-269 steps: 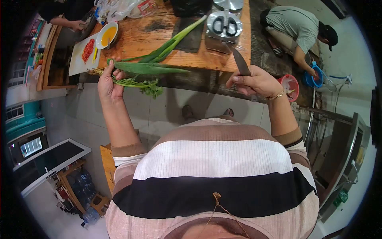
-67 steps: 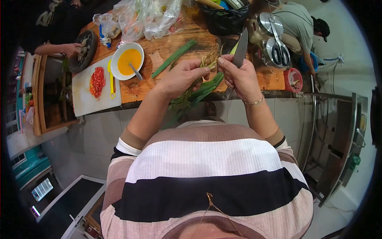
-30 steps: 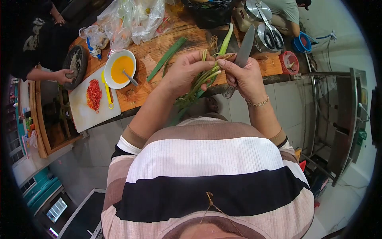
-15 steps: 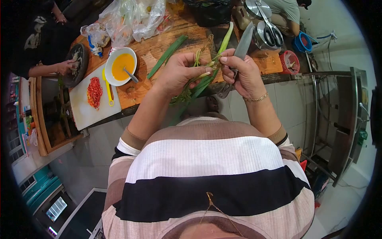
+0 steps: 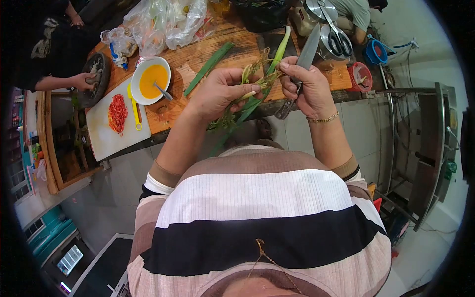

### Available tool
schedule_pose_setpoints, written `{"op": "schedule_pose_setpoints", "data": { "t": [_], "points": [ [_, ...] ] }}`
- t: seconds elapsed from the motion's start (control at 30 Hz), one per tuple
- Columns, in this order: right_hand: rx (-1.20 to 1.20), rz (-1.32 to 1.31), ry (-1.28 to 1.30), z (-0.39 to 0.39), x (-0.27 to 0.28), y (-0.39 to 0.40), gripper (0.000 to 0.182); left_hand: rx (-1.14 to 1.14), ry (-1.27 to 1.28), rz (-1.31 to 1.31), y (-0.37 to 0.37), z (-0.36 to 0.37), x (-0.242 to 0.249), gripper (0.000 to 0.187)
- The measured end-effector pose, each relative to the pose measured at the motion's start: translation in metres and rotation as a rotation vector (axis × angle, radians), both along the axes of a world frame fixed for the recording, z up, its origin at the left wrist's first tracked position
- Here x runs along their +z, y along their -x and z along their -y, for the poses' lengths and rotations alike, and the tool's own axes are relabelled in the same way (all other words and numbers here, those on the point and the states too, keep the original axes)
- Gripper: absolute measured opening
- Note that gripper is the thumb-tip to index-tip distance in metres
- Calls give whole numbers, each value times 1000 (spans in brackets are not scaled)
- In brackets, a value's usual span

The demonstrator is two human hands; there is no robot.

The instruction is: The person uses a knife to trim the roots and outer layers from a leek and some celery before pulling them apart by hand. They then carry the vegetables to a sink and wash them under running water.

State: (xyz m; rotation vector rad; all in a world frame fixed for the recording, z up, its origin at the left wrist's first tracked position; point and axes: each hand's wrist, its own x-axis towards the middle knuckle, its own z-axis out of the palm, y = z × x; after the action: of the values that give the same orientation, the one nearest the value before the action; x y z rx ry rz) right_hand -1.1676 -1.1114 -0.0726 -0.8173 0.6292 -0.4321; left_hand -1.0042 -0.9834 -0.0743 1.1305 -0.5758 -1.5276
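Observation:
My left hand (image 5: 222,94) is closed around a small bunch of leafy herbs (image 5: 225,121), whose pale stems point up and right while the leaves hang below. In my right hand (image 5: 312,89) is a kitchen knife (image 5: 309,48), its wide blade tilted up and its handle sticking out below the palm. The right thumb and forefinger are at the thin stem ends, beside the blade; whether they pinch a strand is too small to tell. Behind the hands a leek (image 5: 281,52) lies on the wooden table (image 5: 180,67), and a cut green leaf (image 5: 209,68) rests to the left.
A white bowl of beaten egg (image 5: 137,81) holds a spoon. Chopped red chili (image 5: 118,115) and a yellow peeler (image 5: 135,111) lie on a white cutting board (image 5: 101,141). Scissors (image 5: 339,44) rest on metal tins. Another person's hand (image 5: 85,81) works at a stone mortar (image 5: 101,74).
My right hand has moved slightly right with the knife, away from the left hand. Thin stems now stretch between the hands. The left hand stays nearly in place.

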Motion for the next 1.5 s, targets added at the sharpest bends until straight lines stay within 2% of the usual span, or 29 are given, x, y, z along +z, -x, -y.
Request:
{"op": "schedule_pose_setpoints", "data": {
  "t": [0.23, 0.33, 0.43, 0.53, 0.77, 0.93, 1.1, 1.17, 1.2, 1.37, 1.5],
  "points": [
    [-61, 5, 124, -3, 1, 9, 11, 7, -21, -2, 1, 1, 1, 14],
    [-79, -9, 83, -7, 4, 17, 11, -22, 6, -13, 3, 3, -2, 11],
    [-283, -20, 42, -7, 4, 25, 12, -58, -7, 28, 6, 3, -2, 11],
    [-547, -12, 163, 14, 14, 52, 13, -58, -76, 51, 2, 0, -2, 13],
    [-472, -65, 263, 48, 25, 137, 13, 96, -63, -17, -9, 8, -16, 15],
    [-165, -1, 200, 83, 31, 177, 12, 197, -70, -30, 1, 31, -12, 18],
    [59, 77, 165, 127, 49, 207, 13, 222, -76, -46, 26, 62, -6, 30],
    [137, 112, 159, 145, 53, 221, 13, 263, -75, -81, 32, 70, -5, 22],
    [137, 96, 167, 152, 54, 228, 12, 283, -76, -100, 35, 73, -5, 18],
    [118, 10, 190, 185, 51, 259, 9, 375, -132, -14, 46, 82, 0, 25],
    [36, -206, 250, 222, 42, 291, 8, 484, -173, 31, 44, 80, 5, 31]
  ]
}}
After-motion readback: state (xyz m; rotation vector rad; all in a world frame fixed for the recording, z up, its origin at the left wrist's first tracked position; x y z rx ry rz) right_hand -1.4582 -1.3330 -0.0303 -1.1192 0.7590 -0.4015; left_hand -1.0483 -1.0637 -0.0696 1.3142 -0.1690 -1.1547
